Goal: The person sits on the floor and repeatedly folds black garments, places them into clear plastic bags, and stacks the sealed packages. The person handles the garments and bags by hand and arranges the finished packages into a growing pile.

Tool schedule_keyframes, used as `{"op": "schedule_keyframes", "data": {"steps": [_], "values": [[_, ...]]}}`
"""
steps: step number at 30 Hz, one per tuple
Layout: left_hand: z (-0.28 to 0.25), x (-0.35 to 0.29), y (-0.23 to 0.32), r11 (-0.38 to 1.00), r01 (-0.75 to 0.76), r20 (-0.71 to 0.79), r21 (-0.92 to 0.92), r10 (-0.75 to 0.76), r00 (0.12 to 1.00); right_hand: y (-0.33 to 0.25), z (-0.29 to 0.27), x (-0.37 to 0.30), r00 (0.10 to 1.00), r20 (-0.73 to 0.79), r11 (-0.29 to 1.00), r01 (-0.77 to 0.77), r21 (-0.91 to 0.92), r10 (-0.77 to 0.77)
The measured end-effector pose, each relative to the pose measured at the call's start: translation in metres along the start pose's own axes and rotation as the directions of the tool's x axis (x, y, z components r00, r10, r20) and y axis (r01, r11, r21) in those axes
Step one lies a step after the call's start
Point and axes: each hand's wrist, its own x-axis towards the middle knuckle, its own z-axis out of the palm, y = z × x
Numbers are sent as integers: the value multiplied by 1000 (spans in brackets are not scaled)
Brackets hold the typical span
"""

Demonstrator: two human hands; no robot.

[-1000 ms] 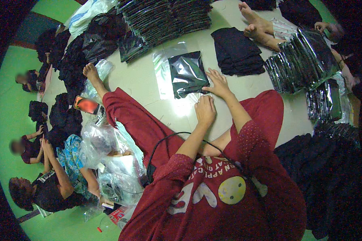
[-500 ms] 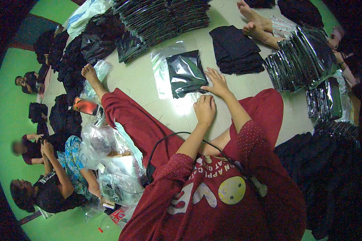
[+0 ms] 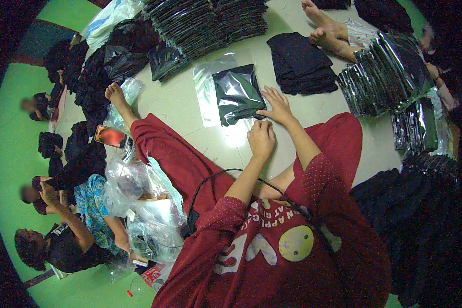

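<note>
A folded black garment (image 3: 239, 92) in a clear plastic bag (image 3: 233, 110) lies on the tiled floor in front of me. My right hand (image 3: 277, 106) rests with fingers spread at the bag's lower right corner, the fingertips touching it. Just below, my left hand (image 3: 262, 139) is closed, its bent fingers pinching at the bag's near edge; the fingertips are partly hidden. Under and beside the bagged garment, on its left, more flat clear bags (image 3: 204, 97) lie on the tiles.
A stack of folded black garments (image 3: 300, 64) lies to the right. Rows of bagged black garments (image 3: 205, 25) stand ahead, with another row (image 3: 385, 77) by a person's bare feet (image 3: 326, 31). Loose clear plastic (image 3: 154, 226) and a phone (image 3: 111, 136) lie left, near a seated person (image 3: 69, 241).
Both my hands stay almost where they were at the bag's edge. On the left, the seated person's raised arm has shifted slightly.
</note>
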Motion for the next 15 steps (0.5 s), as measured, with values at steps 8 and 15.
{"op": "schedule_keyframes", "data": {"steps": [8, 15], "values": [[0, 0, -1, 1000, -15, -16, -24, 14, 1000, 0, 1, 0, 1000, 0, 1000, -3, -6, 3], [2, 1, 2, 1000, 1, -34, 19, 0, 999, 1, 1, 0, 1000, 3, 1000, -3, -15, 3]]}}
